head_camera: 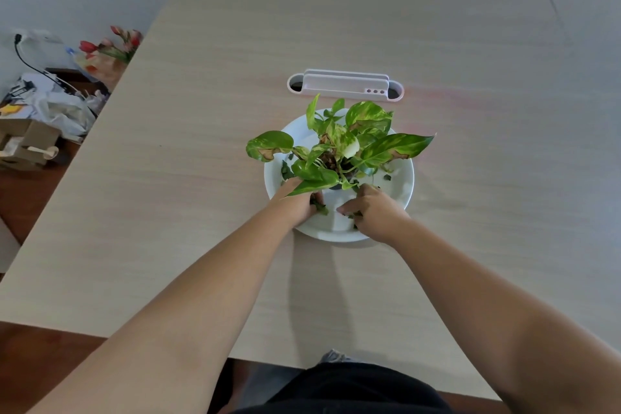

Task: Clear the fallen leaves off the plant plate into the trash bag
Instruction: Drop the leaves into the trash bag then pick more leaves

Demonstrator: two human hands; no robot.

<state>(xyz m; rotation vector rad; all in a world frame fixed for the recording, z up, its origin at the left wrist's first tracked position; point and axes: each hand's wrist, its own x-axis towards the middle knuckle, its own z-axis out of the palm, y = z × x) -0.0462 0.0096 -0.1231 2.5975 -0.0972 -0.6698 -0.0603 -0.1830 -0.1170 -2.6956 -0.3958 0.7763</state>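
A white round plate (401, 190) sits mid-table with a small potted plant (339, 148) of green and yellow leaves, some brown at the edges. Dark fallen leaf bits lie on the plate, one at the left (286, 171) and one at the right (387, 177). My left hand (299, 200) rests on the plate's near left under a plant leaf, fingers curled on dark leaf pieces. My right hand (374, 212) is on the near right of the plate, fingers closed on more leaf pieces. No trash bag is clearly identifiable on the table.
A white and pink desk organiser (346, 86) stands just behind the plate. Off the table's left edge, the floor holds crumpled plastic bags (57, 104), a cardboard box (27, 144) and a bunch of red flowers (111, 47). The table edge runs close to my body.
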